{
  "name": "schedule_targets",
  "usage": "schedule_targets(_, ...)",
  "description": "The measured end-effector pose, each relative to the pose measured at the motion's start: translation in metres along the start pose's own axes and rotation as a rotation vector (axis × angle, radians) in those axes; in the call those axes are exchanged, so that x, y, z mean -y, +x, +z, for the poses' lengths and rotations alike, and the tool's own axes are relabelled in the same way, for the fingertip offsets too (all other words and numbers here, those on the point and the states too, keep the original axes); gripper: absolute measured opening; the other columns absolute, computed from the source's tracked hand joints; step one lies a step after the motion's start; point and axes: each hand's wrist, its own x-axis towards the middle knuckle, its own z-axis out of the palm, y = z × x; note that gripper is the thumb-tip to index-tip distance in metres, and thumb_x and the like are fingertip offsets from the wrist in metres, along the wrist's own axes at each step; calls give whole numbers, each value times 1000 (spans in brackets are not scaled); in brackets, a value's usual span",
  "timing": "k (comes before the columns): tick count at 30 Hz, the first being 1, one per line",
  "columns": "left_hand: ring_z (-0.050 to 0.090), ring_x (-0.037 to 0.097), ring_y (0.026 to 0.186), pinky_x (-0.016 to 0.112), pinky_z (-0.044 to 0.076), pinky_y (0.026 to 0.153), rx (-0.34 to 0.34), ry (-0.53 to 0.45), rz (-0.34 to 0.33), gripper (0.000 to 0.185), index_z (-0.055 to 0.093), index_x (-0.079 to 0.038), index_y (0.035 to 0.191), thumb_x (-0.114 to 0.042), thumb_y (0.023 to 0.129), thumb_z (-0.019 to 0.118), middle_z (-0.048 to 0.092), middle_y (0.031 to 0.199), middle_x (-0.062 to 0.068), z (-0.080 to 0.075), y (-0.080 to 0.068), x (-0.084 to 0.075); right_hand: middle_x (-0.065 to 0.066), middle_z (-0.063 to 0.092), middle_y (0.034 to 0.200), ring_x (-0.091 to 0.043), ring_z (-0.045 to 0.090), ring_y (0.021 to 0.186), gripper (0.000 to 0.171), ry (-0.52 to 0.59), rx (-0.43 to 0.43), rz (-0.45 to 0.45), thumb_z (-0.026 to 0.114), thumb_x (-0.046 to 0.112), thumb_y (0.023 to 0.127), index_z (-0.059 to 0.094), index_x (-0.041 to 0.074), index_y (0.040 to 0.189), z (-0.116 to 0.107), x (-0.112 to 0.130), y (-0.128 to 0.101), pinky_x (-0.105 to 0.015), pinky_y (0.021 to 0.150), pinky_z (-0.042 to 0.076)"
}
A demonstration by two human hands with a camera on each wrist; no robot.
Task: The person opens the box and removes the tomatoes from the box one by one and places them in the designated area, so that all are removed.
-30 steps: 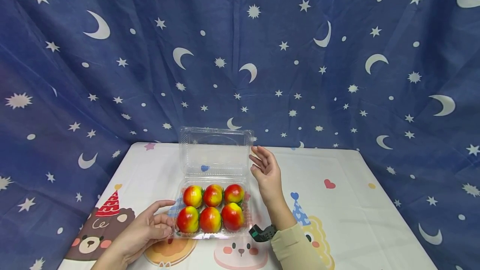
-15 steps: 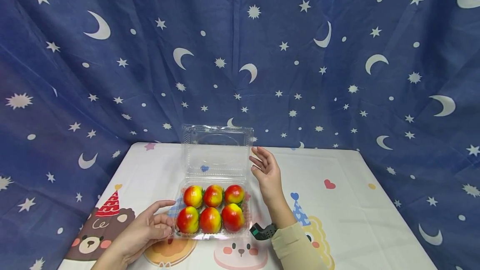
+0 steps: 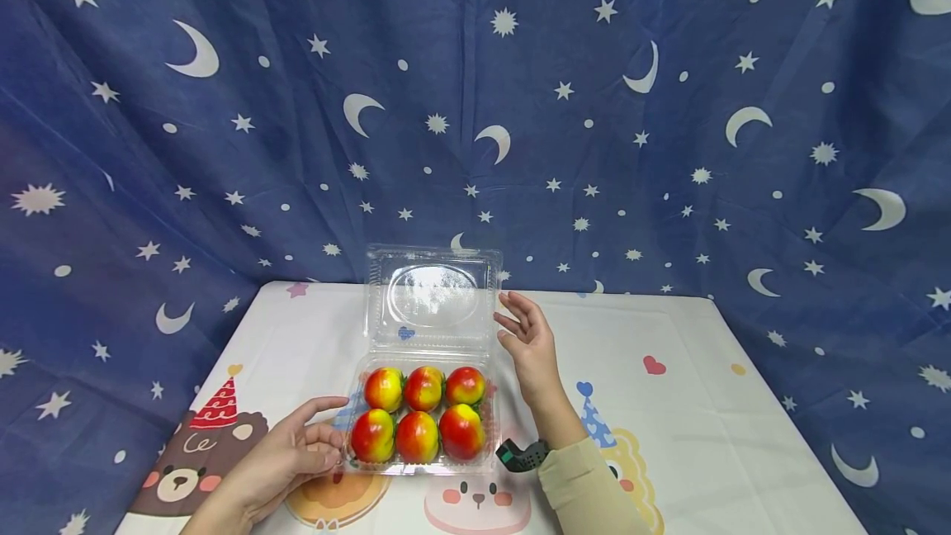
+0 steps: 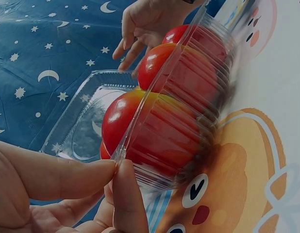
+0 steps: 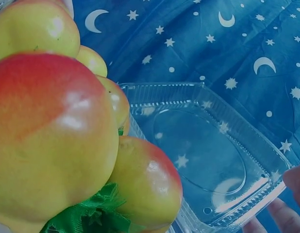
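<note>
The worktop (image 3: 691, 403), under its cartoon-print cloth, carries a clear plastic clamshell box (image 3: 425, 459) straight ahead of me, its long axis running away from me: the tray of six red-and-yellow peaches (image 3: 422, 413) nearest, the hinged lid (image 3: 433, 297) standing up behind it toward the starry blue backdrop (image 3: 594, 106). The box sits between my hands. My left hand (image 3: 286, 456) is at the tray's near left corner; my right hand (image 3: 529, 341) is farther out, beside the lid's right edge, so the right is the nearer one to the lid and the left the nearer one to the tray. In the head view my left hand only looks close to the rim, but the left wrist view shows thumb and forefinger (image 4: 125, 194) pinching the thin rim of the tray (image 4: 122, 150). My right hand is open, fingers loosely spread; whether they touch the lid I cannot tell from the head view, and the right wrist view shows only fingertips (image 5: 295, 179) at the lid's (image 5: 203, 155) outer edge, right against it or just short of it.
</note>
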Motion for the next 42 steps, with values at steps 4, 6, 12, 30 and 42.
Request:
schedule_targets(4,69,18,88,28,63,83,3,5,3,89,18,-4,166,0,94,70,68,104,4,0,0,0,-21,51,163,-48,56,143,62,7,-3,21,54,-12,98,42,-1,158,0,-1,1,-48,119,50)
schedule_targets(6,69,17,89,27,63,83,5,6,5,89,18,-3,166,0,94,70,68,105,4,0,-1,0,-20,51,163,-47,55,144,62,10,-5,36,54,-11,99,42,-1,159,0,-2,1,-46,119,51)
schedule_targets(12,70,17,89,27,63,83,9,-3,4,89,17,-4,166,0,95,70,68,105,4,-1,-1,0,-21,50,164,-49,54,145,62,12,-6,55,54,-12,99,42,0,159,-1,-5,3,-41,116,53)
schedule_targets(30,68,18,88,27,63,84,9,-2,-1,91,16,-3,167,2,94,70,68,106,5,0,-1,-2,-26,48,163,-53,49,147,63,79,-16,110,54,-10,99,41,0,159,-4,-19,6,-22,102,59)
schedule_targets(42,69,17,88,27,63,84,15,-6,4,90,17,-3,166,2,94,70,67,105,4,0,-1,-2,-27,46,164,-54,47,146,65,111,-23,160,53,-7,96,40,-2,160,-4,-24,8,-24,102,59)
